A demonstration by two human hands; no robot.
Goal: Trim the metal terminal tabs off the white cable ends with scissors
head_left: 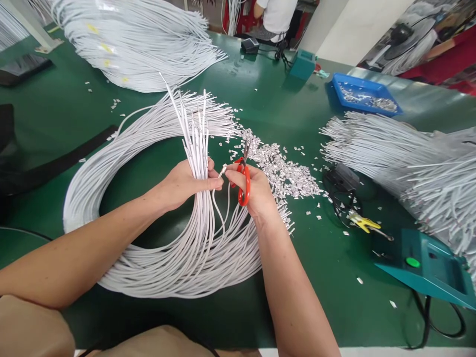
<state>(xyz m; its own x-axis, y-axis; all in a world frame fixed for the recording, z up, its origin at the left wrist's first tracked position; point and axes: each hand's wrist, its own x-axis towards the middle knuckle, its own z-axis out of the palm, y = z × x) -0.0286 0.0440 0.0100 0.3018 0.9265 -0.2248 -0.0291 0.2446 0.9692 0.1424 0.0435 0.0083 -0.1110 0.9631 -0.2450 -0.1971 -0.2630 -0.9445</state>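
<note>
My left hand point(182, 183) is closed around an upright bundle of white cables point(199, 153), whose stripped-looking ends fan out above the fist. Red-handled scissors point(248, 186) sit in my right hand point(260, 193), blades pointing up and away from me. The thumb and a finger of that hand also pinch the tip of a single cable point(222, 171), close to my left fingertips. Both hands are above a large coil of white cables point(84, 198) on the green table. Small silvery-white scraps point(286, 171) lie heaped beyond my right hand.
Another big cable bundle point(137, 44) lies at the back left, with more cables point(390, 148) at the right. A blue tray point(386, 89) holds scraps. A teal device point(416, 263) and a yellow-handled tool point(364, 223) are at right. A person point(277, 17) sits across the table.
</note>
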